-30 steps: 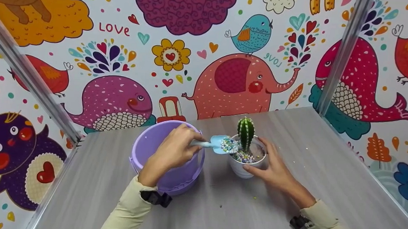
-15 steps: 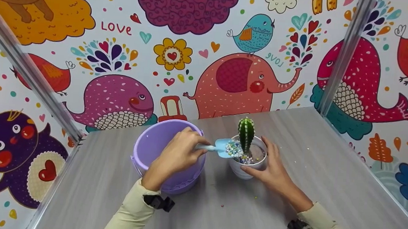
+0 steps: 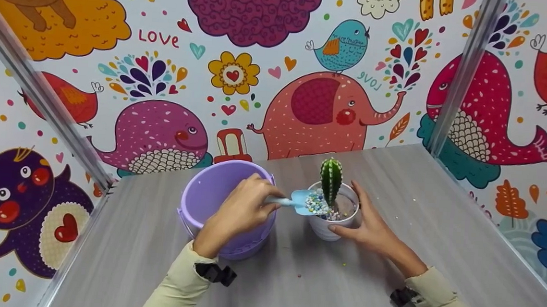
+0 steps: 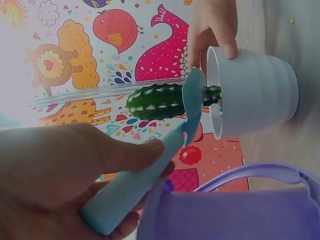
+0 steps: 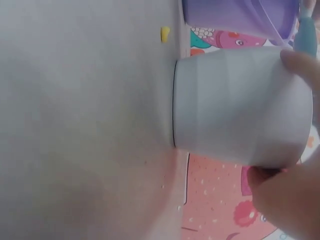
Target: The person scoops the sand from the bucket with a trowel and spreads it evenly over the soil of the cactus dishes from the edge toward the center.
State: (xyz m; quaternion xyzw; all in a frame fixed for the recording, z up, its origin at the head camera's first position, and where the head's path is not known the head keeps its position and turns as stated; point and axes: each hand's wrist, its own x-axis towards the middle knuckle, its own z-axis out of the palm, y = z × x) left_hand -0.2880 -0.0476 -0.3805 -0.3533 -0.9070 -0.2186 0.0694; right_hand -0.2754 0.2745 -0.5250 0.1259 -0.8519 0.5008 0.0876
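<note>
My left hand [image 3: 246, 204] grips the handle of a light blue toy shovel [image 3: 301, 201], fingers and thumb curled round it. On the blade lies a heap of small multicoloured pebbles [image 3: 317, 204]; its tip is over the left rim of a white pot [image 3: 328, 229]. A green cactus [image 3: 331, 179] stands upright in the pot, with some coloured pebbles at its base. My right hand [image 3: 375, 230] holds the pot at its right side, thumb at the front and fingers behind the rim. In the right wrist view the pot [image 5: 235, 105] stands on the table.
A purple bucket [image 3: 195, 201] stands left of the pot, under my left forearm and hand. Loose pebbles lie on the grey table [image 3: 311, 296], one a yellow pebble [image 5: 165, 34] near the pot. Printed wall panels [image 3: 244, 26] enclose the back and sides.
The shovel has shifted slightly right and a little lower against the pot's rim, its pebbles still on the blade. My right hand keeps its hold on the pot.
</note>
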